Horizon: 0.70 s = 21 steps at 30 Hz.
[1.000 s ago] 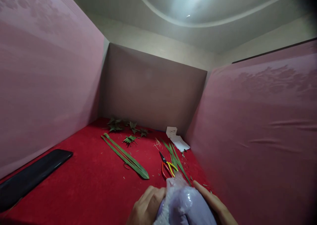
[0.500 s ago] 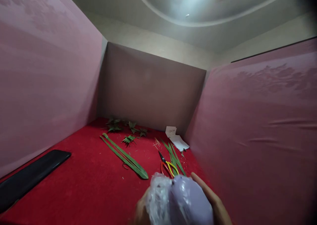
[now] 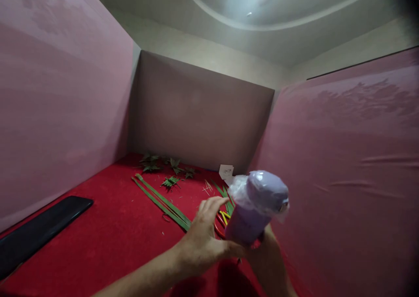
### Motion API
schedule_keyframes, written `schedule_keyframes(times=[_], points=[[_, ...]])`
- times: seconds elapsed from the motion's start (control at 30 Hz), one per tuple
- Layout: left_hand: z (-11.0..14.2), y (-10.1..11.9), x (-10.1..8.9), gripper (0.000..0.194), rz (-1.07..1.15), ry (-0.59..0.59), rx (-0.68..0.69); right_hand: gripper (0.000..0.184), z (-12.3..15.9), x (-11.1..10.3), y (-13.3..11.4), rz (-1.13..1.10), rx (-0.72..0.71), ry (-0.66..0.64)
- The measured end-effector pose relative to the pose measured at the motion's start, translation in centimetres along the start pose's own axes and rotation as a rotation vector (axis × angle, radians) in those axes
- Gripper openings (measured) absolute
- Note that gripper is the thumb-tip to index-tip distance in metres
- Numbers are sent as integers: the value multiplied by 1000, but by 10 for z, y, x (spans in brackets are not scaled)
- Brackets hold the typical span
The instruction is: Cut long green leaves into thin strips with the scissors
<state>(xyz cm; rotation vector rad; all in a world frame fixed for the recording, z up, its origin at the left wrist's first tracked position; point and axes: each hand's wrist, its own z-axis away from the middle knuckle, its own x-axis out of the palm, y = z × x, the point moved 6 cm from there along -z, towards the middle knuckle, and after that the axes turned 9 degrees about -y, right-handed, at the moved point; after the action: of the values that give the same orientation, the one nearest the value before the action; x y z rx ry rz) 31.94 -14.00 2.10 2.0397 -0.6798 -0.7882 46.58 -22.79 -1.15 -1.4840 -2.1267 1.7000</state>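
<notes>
A purple bottle-like container (image 3: 247, 222) with a rounded purple top is tilted up in front of me, above the red cloth. Crinkled clear plastic wrap (image 3: 240, 189) bunches around its upper part. My right hand (image 3: 266, 255) grips it low down, its fingers mostly hidden behind the base. Curved at the left side is my left hand (image 3: 206, 233), fingers and thumb apart. Its thumb reaches across to the container's base; whether it touches is unclear. Behind the container, red and yellow handles of a cutting tool (image 3: 221, 223) show in part.
Long green leaf strips (image 3: 163, 205) lie left of my hands, and leafy sprigs (image 3: 170, 182) further back. Thin sticks (image 3: 207, 187), a white card (image 3: 226, 172) and more green strips (image 3: 222, 192) are behind the container. A black flat case (image 3: 46, 227) lies left. Pink side panels stand around the red cloth (image 3: 108, 244).
The wrapped container has moved up and away from me, its purple side now showing. My left hand has loosened from it, fingers spreading; the right hand has shifted under the base.
</notes>
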Motion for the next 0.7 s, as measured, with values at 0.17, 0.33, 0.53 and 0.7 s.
schedule_keyframes(times=[0.17, 0.33, 0.53, 0.7], points=[[-15, -53, -49, 48, -317, 180, -64, 50, -69, -33, 43, 288, 132, 193], [-15, -92, -76, 41, -533, 314, -67, 60, -112, -25, 106, 347, 243, 219], [-12, -102, -71, 42, -621, 278, -69, 66, -141, -16, 144, 346, 326, 229], [-10, -105, -67, 41, -631, 276, -55, 73, -140, -19, 157, 373, 410, 245]])
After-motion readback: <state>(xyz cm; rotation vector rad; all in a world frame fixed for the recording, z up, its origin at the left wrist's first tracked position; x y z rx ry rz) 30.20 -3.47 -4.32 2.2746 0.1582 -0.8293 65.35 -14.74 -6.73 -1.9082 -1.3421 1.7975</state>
